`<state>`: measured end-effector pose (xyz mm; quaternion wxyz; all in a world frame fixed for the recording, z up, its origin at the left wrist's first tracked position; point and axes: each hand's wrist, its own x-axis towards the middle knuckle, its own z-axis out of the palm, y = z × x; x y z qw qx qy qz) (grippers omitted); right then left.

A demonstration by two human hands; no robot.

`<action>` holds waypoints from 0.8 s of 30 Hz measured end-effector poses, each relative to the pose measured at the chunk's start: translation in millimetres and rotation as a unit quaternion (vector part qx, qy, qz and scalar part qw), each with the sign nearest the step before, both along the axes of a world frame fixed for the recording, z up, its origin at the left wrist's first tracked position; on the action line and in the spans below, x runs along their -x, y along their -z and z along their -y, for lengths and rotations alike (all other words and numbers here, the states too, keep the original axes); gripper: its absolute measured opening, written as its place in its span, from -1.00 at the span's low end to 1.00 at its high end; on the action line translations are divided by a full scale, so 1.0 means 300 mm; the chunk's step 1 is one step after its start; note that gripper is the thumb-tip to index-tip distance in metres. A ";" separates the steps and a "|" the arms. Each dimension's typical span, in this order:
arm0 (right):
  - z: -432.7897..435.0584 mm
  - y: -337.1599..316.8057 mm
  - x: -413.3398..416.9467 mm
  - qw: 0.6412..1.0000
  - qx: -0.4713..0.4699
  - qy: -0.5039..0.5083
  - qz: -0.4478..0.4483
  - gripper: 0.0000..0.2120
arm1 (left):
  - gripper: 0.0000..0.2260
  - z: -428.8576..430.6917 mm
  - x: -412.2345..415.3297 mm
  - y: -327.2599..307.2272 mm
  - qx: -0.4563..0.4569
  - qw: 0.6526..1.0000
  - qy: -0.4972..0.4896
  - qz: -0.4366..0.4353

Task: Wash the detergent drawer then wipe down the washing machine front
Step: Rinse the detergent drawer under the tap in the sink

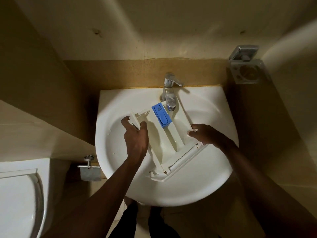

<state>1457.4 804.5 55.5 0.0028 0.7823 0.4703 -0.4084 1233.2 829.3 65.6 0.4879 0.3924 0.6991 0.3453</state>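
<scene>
The white detergent drawer (164, 141) lies tilted across the white sink (212, 169), its front panel towards me at the lower right. A blue insert (161, 115) sits in its middle compartment. My left hand (135, 134) grips the drawer's left wall near the back. On the right wall, my right hand (204, 134) holds the edge with the thumb over the rim. A thin stream of water runs from the chrome tap (170, 86) into the right compartment.
A toilet (18, 194) stands at the lower left. A chrome valve with a paper holder (89, 167) is fixed to the wall left of the sink. A chrome holder (247, 66) hangs on the right wall. Beige tiled walls close in on both sides.
</scene>
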 end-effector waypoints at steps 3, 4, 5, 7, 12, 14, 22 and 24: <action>-0.029 0.012 -0.016 0.993 0.008 -0.075 0.094 -0.60 | -0.45 0.018 -0.007 -0.009 0.016 1.000 0.011 0.024; -0.036 0.012 -0.029 0.988 0.008 -0.086 0.129 -0.58 | -0.43 0.028 -0.012 -0.012 0.025 0.999 0.018 0.035; -0.046 0.009 -0.050 0.983 0.014 -0.102 0.151 -0.56 | -0.44 0.039 -0.020 -0.021 0.035 0.998 0.026 0.049; -0.071 -0.003 -0.100 0.976 0.051 -0.141 0.158 -0.53 | -0.54 0.052 -0.044 -0.046 0.057 0.995 0.040 0.076; -0.115 -0.027 -0.119 0.967 0.043 -0.165 0.191 -0.59 | -0.64 0.045 -0.094 -0.078 0.073 0.993 0.035 0.087; -0.121 -0.022 -0.098 0.964 0.031 -0.163 0.209 -0.60 | -0.66 0.034 -0.094 -0.078 0.058 0.995 0.039 0.075; -0.083 -0.024 -0.082 0.961 -0.049 -0.128 0.240 -0.66 | -0.70 0.033 -0.098 -0.046 0.031 0.997 0.036 0.055; -0.068 -0.035 -0.086 0.969 -0.075 -0.107 0.212 -0.68 | -0.69 0.035 -0.098 -0.046 0.027 0.998 0.035 0.050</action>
